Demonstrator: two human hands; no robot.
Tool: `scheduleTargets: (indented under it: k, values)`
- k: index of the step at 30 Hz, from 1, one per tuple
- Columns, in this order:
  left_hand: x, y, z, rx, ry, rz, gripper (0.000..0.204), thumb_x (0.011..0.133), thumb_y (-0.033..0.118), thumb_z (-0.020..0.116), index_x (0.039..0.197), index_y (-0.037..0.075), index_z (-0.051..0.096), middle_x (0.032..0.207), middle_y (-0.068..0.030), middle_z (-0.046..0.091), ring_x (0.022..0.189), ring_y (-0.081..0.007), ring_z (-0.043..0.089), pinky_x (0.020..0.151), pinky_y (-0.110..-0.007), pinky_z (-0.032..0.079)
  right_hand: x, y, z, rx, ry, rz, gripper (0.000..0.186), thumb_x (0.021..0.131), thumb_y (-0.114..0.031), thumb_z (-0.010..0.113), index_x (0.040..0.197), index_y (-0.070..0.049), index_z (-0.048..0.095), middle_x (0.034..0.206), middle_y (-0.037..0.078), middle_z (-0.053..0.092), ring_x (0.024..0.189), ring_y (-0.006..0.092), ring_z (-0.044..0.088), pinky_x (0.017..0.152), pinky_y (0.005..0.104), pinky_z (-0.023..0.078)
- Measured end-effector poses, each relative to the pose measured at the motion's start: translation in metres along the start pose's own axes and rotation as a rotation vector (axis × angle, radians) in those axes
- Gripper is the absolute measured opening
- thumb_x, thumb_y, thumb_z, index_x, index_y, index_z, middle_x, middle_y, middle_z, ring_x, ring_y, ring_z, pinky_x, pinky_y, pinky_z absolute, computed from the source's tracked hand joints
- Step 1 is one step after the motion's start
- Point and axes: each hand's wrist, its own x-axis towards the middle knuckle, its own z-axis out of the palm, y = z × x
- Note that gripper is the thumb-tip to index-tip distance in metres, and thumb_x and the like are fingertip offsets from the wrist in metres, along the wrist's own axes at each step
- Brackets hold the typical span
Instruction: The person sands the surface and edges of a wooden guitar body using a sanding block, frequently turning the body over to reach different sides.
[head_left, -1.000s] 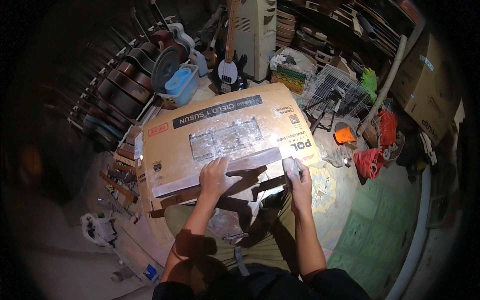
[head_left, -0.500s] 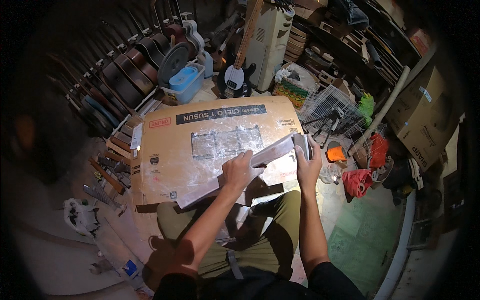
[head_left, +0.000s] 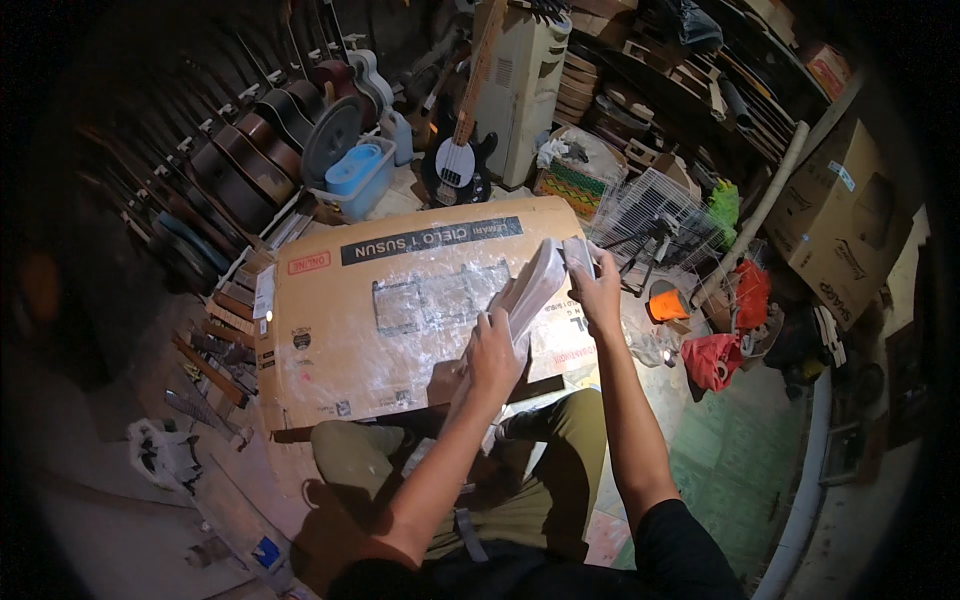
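My left hand (head_left: pixel 493 355) is wrapped round a long, pale, dusty piece of wood (head_left: pixel 538 284), which slants up and away over the cardboard. Its lower end runs down behind my left forearm and is partly hidden. In my right hand (head_left: pixel 600 298) is a small grey block (head_left: pixel 577 256), gripped between thumb and fingers against the right side of the wood's far end. Under both hands lies a large flattened cardboard box (head_left: pixel 330 365), streaked with white dust, just beyond my bent knees.
Several guitars (head_left: pixel 240 165) stand in a row at the far left, near a blue tub (head_left: pixel 360 175). A dark electric guitar (head_left: pixel 458 168) leans behind the cardboard. To the right are a white wire cage (head_left: pixel 650 205), an orange container (head_left: pixel 668 302) and a red bag (head_left: pixel 712 360).
The piece of wood has swung to a steeper angle, its far end rising. Both hands turned with it; my right hand and the block moved up and slightly left.
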Motion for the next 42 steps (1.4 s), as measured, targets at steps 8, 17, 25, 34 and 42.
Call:
scheduleTargets:
  k: [8,17,25,34,42]
  values:
    - [0.001,-0.018,-0.010,-0.227,0.160,-0.374,0.062,0.093,0.015,0.065,0.141,-0.007,0.033,0.129,-0.0388,0.053,0.115,-0.0532,0.056,0.095,-0.055,0.046,-0.039,-0.014,0.085,0.235,-0.345,0.148,0.038,0.092,-0.021,0.073,0.122,-0.002,0.060,0.098,0.010,0.065,0.075,0.0138,0.063,0.064,0.0306,0.053]
    - [-0.021,-0.087,-0.016,-0.504,0.487,-0.473,0.085,0.096,0.019,0.068,0.153,-0.011,0.012,0.150,-0.0339,0.034,0.141,-0.0426,0.037,0.117,-0.044,0.028,-0.242,-0.045,0.040,-0.083,-0.237,-0.074,0.047,0.085,-0.011,0.073,0.127,0.005,0.059,0.112,0.022,0.064,0.104,0.0336,0.064,0.092,0.0407,0.050]
    - [-0.025,-0.088,-0.040,-0.453,0.162,-0.413,0.094,0.102,0.037,0.058,0.152,-0.019,0.001,0.160,-0.0388,0.015,0.151,-0.0422,0.023,0.122,-0.042,0.020,-0.271,0.010,0.027,-0.132,-0.012,-0.180,0.052,0.083,-0.008,0.077,0.129,0.003,0.056,0.113,0.020,0.061,0.098,0.0350,0.063,0.089,0.0429,0.050]
    - [0.020,-0.133,-0.081,-0.332,0.147,-0.068,0.069,0.100,0.023,0.055,0.153,-0.009,0.026,0.156,-0.0255,0.036,0.146,-0.0370,0.035,0.120,-0.042,0.028,-0.253,0.028,0.027,-0.155,0.246,-0.328,0.049,0.077,-0.005,0.080,0.121,0.003,0.058,0.112,0.022,0.063,0.098,0.0367,0.063,0.090,0.0447,0.051]
    - [0.128,-0.118,-0.157,0.260,-0.129,0.360,0.072,0.079,0.011,0.075,0.143,-0.001,0.045,0.151,-0.0195,0.046,0.142,-0.0349,0.040,0.119,-0.043,0.032,-0.192,0.049,-0.014,-0.004,0.134,-0.023,0.056,0.081,-0.011,0.079,0.130,0.005,0.058,0.119,0.018,0.065,0.112,0.0278,0.063,0.101,0.0397,0.048]
